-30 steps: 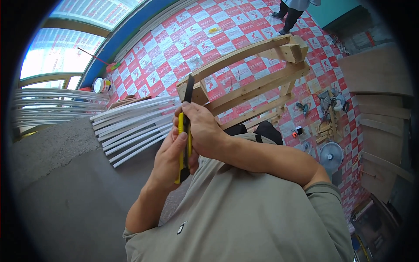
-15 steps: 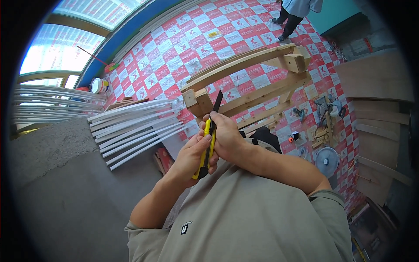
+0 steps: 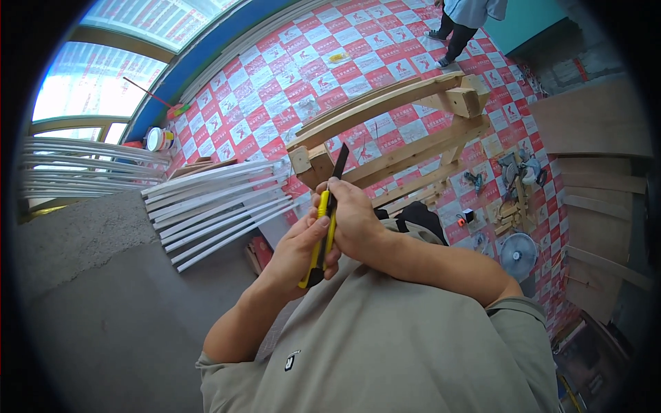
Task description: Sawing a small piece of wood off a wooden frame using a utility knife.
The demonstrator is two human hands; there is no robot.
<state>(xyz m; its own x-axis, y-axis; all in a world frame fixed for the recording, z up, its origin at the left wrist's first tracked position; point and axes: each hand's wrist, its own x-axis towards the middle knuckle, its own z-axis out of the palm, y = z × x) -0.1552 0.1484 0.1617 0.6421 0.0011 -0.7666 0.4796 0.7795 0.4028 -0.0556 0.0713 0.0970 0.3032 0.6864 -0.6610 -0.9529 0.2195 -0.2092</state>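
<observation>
A yellow and black utility knife (image 3: 318, 256) sits between my two hands, its long dark blade extended upward and slightly right. My left hand (image 3: 297, 249) is wrapped round the yellow body, with the thumb lying along it. Around the upper part of the handle, near the base of the blade, my right hand (image 3: 352, 215) is closed, its thumb at the top. The palms hide part of the handle. Just beyond the blade is the corner of a wooden frame (image 3: 379, 113) made of light beams.
White strips (image 3: 220, 206) lie stacked at the left beside a grey wall (image 3: 103, 275). A white bucket (image 3: 158, 139) stands by the window. A fan (image 3: 518, 255) and a power saw (image 3: 513, 172) are at the right, with wood offcuts. Another person (image 3: 458, 31) stands at the far side.
The knife and both hands have shifted very slightly left, and the blade leans a little differently. Both hands keep their hold on the knife.
</observation>
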